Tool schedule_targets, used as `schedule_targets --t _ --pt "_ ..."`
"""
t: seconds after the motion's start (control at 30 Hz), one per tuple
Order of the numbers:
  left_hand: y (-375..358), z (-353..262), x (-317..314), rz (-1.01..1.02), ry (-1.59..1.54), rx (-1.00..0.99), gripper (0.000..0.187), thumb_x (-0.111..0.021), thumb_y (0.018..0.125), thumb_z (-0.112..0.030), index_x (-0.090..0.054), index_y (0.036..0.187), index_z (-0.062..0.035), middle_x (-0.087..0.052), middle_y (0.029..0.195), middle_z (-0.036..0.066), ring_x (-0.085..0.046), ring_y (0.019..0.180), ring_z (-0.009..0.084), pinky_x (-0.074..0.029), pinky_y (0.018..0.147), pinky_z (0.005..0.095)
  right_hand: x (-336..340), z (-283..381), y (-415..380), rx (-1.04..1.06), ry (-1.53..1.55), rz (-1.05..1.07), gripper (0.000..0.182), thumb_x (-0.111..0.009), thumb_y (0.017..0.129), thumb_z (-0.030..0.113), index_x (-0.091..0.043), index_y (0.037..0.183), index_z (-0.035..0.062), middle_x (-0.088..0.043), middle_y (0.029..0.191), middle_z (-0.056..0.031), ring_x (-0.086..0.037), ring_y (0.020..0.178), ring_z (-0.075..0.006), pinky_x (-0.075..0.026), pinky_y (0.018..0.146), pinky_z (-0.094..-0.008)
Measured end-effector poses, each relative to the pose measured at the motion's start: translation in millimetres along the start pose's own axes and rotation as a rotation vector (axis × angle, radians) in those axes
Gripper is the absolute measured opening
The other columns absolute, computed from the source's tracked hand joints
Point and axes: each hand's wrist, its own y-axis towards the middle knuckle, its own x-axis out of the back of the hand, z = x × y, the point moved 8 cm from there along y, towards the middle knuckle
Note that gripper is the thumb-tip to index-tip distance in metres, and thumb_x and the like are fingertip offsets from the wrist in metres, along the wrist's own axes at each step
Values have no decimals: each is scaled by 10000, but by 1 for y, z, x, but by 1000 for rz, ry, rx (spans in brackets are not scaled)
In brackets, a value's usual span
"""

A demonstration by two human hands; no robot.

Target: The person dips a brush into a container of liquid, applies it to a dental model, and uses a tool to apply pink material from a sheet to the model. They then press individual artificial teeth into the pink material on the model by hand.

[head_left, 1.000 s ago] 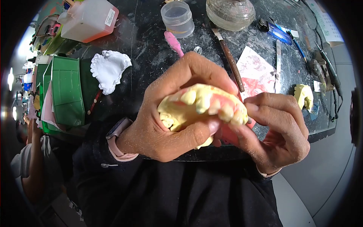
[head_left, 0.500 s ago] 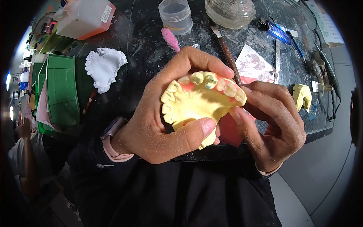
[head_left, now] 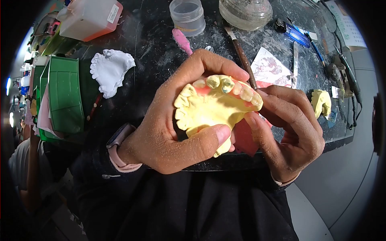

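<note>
A yellow dental cast (head_left: 217,108) with pink wax and pale teeth along its upper right edge is held above the table's front edge. My left hand (head_left: 181,124) is wrapped round it, thumb across its lower part and index finger behind its top. The thumb and index finger of my right hand (head_left: 285,128) press at the cast's right end, so that hand is closed on it. Under the cast, between my hands, a pink wax sheet (head_left: 246,138) shows in part; whether a hand holds it is unclear.
On the dark table (head_left: 148,32) are a white cast (head_left: 111,72), a clear jar (head_left: 188,18), a glass bowl (head_left: 246,14), a brown-handled knife (head_left: 242,58), a blue lighter (head_left: 296,35) and a small yellow cast (head_left: 321,103). Green bins (head_left: 65,96) stand left, near another person's arm (head_left: 33,168).
The cast has tilted slightly and shifted a little to the right in my hands. The other person's arm at the far left has moved. My grip looks the same.
</note>
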Motion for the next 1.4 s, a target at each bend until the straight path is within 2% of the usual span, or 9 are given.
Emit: schedule_targets --t 0.3,0.5,0.67,0.83,1.03,1.2,1.33,1.4 --pt "0 0 2 4 28 8 580 -595 717 -131 -284 1185 14 -525 1103 212 -627 759 206 -568 598 303 0 0 0 6 -8 -9 289 -712 708 -33 -632 983 -70 -587 966 -163 -621 894 -204 -536 731 -262" --pt "0 -1 6 -2 113 -3 535 -588 746 -108 -277 1167 3 -540 1086 212 -629 773 202 -570 586 307 -1 1 0 8 -10 6 326 -730 686 -17 -630 993 -67 -583 975 -159 -602 946 -214 -533 750 -277" --pt "3 -4 12 31 217 -115 492 -566 771 -87 -275 1160 -9 -555 1075 224 -629 840 197 -547 640 261 -4 2 1 19 -41 9 503 -776 651 60 -591 1108 -37 -547 1069 -173 -571 1008 -246 -527 798 -317" --pt "2 -5 13 56 224 -81 473 -556 778 -92 -256 1138 -32 -579 1026 246 -629 882 194 -520 649 220 -10 6 2 120 -129 -48 662 -808 605 142 -555 1201 4 -520 1133 -181 -521 1089 -284 -500 843 -372" --pt "3 -4 14 36 218 -75 470 -557 775 -107 -250 1125 -41 -594 989 242 -637 817 171 -510 579 201 -9 9 2 149 -210 -37 649 -792 593 154 -572 1183 -2 -522 1138 -191 -526 1071 -311 -438 886 -409" --pt "3 -6 13 33 211 -75 464 -543 764 -99 -248 1115 -31 -598 973 236 -636 791 163 -505 561 198 -10 9 2 158 -204 -26 634 -790 593 152 -581 1171 -5 -528 1124 -191 -529 1065 -310 -435 887 -408" --pt "3 -7 12 57 195 -61 457 -531 754 -80 -247 1107 -20 -598 970 229 -630 824 171 -511 629 220 -11 9 1 152 -198 -25 648 -793 594 165 -575 1181 1 -527 1134 -188 -528 1071 -314 -433 893 -413" --pt "3 -5 13 53 188 -88 457 -526 749 -73 -246 1107 -17 -596 974 227 -621 867 181 -505 707 248 -12 11 1 161 -219 -22 669 -799 593 176 -565 1196 7 -523 1151 -184 -517 1090 -320 -425 907 -420"
